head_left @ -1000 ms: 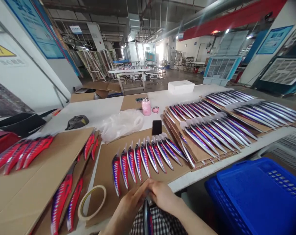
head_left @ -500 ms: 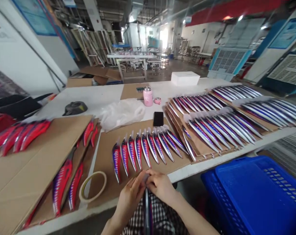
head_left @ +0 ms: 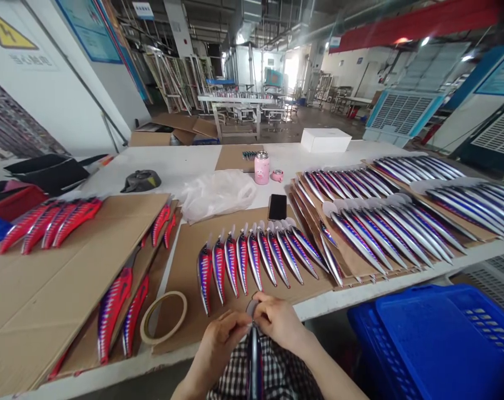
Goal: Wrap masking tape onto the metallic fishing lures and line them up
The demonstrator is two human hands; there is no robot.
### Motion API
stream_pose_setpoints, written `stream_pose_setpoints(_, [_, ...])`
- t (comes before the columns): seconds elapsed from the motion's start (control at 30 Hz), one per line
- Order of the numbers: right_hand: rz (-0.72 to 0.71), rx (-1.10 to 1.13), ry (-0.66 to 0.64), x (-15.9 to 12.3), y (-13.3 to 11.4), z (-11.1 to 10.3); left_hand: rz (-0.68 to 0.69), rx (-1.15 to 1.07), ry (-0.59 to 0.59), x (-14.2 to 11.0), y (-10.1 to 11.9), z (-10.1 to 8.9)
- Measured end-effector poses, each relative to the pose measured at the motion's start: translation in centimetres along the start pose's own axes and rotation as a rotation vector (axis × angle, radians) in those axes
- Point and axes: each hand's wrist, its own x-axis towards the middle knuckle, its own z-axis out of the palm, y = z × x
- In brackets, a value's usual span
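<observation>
A dark, silvery fishing lure [head_left: 255, 355] points down toward my lap, its clear lip [head_left: 252, 305] uppermost. My right hand [head_left: 279, 319] is closed, pinching at the lip end. Fingers of my left hand [head_left: 226, 333] are pressed together at the lure's head from the other side; any small piece between them is too small to make out. Just beyond my hands, a row of red, purple and silver lures [head_left: 242, 261] lies on a cardboard sheet [head_left: 185, 266]. A roll of masking tape [head_left: 184, 311] rests left of my hands.
Stacked cardboard with more lures [head_left: 360, 233] covers the right side. Red-bellied lures [head_left: 114, 311] and cardboard [head_left: 68, 283] lie left. Behind the row are a phone [head_left: 277, 206], a plastic bag [head_left: 218, 194] and a pink bottle [head_left: 262, 168]. A blue crate [head_left: 435, 339] stands below right.
My left hand has shifted slightly down from the lip to the lure's head, so more of the lip shows. The view has turned a little to the left.
</observation>
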Motion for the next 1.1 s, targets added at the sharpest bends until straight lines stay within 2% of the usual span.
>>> stream_pose_setpoints(0.13, [0.002,0.003,0.008,0.0,0.0,0.1,-0.066,0.055,-0.083,0.5,-0.2,0.3])
stream_pose_setpoints(0.3, [0.008,-0.002,0.016,-0.1,-0.1,0.2,-0.120,0.163,-0.046,0.9,0.6,0.8])
stream_pose_setpoints(0.63, [-0.006,0.006,0.016,-0.3,0.0,0.1,-0.098,0.250,-0.033,1.1,0.6,1.3])
stream_pose_setpoints(0.87, [0.064,-0.017,0.087,-0.4,-0.3,1.3,-0.033,0.225,-0.048,0.8,0.0,0.8])
stream_pose_setpoints(1.1, [0.063,0.014,0.109,-0.7,-0.4,1.3,-0.057,0.243,0.090,0.6,-0.1,1.3])
